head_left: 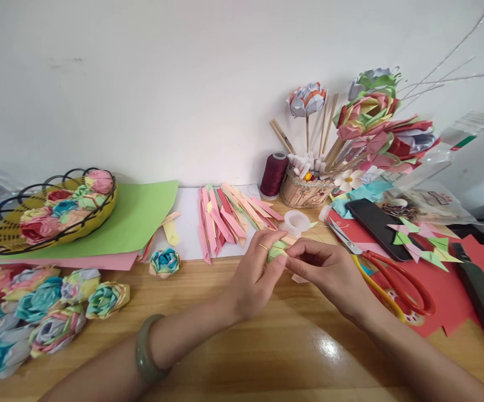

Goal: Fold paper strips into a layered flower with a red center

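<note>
My left hand [262, 273] is closed around a small bundle of folded green and peach paper [277, 249], with its thumb pressed on the near side. Close against the same paper, my right hand [323, 268] has thumb and fingertips pinched together; what sits between them is too small to make out. Just beyond my hands lie a white round plastic container [297, 221] and several folded paper strips [225, 220] in pink, red, peach and green. To the right rest scissors [382, 279] with red and yellow handles.
Many paper flowers [43, 298] crowd the table's left side, below a yellow basket [53, 240] on green paper [145, 212]. A thread spool [274, 176] and a holder [306, 192] with paper flowers stand at the wall. A black phone [375, 226] and red paper [438, 301] lie right.
</note>
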A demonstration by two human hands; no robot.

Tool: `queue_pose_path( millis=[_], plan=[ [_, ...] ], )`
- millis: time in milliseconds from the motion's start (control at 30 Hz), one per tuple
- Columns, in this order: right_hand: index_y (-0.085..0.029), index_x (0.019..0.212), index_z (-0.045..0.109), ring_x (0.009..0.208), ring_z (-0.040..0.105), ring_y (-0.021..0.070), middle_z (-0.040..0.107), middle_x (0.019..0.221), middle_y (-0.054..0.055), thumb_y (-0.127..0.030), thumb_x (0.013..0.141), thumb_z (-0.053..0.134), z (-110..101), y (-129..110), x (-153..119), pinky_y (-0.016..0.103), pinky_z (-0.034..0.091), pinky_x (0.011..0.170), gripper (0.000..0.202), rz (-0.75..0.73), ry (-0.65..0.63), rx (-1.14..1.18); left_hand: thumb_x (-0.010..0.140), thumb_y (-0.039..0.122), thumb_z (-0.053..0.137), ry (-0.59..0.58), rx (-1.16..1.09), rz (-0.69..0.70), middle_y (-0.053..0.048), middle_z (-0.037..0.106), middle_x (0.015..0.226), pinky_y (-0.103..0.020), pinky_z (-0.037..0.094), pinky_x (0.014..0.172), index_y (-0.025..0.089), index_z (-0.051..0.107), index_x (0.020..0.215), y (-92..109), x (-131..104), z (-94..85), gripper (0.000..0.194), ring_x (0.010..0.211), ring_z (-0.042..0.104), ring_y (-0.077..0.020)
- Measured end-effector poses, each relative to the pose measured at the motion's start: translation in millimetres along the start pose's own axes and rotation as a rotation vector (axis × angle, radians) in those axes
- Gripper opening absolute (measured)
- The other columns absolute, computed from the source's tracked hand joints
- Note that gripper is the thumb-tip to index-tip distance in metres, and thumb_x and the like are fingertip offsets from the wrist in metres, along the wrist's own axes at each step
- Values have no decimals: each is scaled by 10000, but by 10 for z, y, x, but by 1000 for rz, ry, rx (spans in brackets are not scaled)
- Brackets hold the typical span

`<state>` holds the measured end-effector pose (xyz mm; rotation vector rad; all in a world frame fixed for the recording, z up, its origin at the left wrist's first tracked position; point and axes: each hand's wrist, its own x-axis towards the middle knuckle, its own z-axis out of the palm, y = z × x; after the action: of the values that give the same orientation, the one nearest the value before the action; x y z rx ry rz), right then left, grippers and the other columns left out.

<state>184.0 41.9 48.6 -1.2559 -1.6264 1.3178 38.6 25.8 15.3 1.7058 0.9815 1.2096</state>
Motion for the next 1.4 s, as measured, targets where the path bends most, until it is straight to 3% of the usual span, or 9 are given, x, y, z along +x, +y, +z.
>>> queue_pose_path(
  millis=[167, 500, 700, 1033, 1400],
  plan=[
    [-165, 670, 653, 552, 500, 101, 571, 648, 4, -389, 654, 657, -24, -6, -8, 217, 445, 482, 224, 69, 3, 22, 909, 238, 228, 22, -49, -55, -82, 457, 1202, -389, 268, 1033, 194, 444, 1207, -8, 14, 5, 371, 1158, 384, -185],
    [-159, 729, 705, 475, 472, 88, 609, 585, 25, -420, 627, 659, -84, -6, 33, 223, 378, 433, 284, 186, -59, 91, 914, 280, 248, 91, 39, -12, -85, 445, 1162, -374, 289, 1013, 215, 402, 1231, -69, 21, -2, 358, 1131, 398, -167],
    [-150, 721, 674, 486, 468, 96, 586, 582, 13, -429, 653, 623, -40, -14, 7, 232, 395, 459, 291, 125, -25, -34, 908, 269, 268, 63, 64, 12, -83, 420, 1141, -372, 293, 1013, 240, 376, 1249, -55, 17, 5, 359, 1120, 395, -170],
    [-148, 748, 627, 522, 505, 117, 571, 616, 11, -299, 722, 527, 23, 48, -30, 237, 435, 488, 183, -13, 88, -275, 901, 268, 304, 50, 65, -42, -86, 382, 1143, -372, 272, 1027, 231, 374, 1220, -32, 6, 20, 329, 1138, 364, -170],
    [-141, 745, 649, 515, 487, 108, 565, 616, 14, -398, 719, 563, 6, 54, -12, 238, 449, 486, 272, 56, 72, -163, 889, 269, 346, 80, 83, -39, -85, 370, 1127, -364, 283, 1018, 223, 398, 1171, -57, 2, 27, 291, 1137, 356, -172]
  ],
)
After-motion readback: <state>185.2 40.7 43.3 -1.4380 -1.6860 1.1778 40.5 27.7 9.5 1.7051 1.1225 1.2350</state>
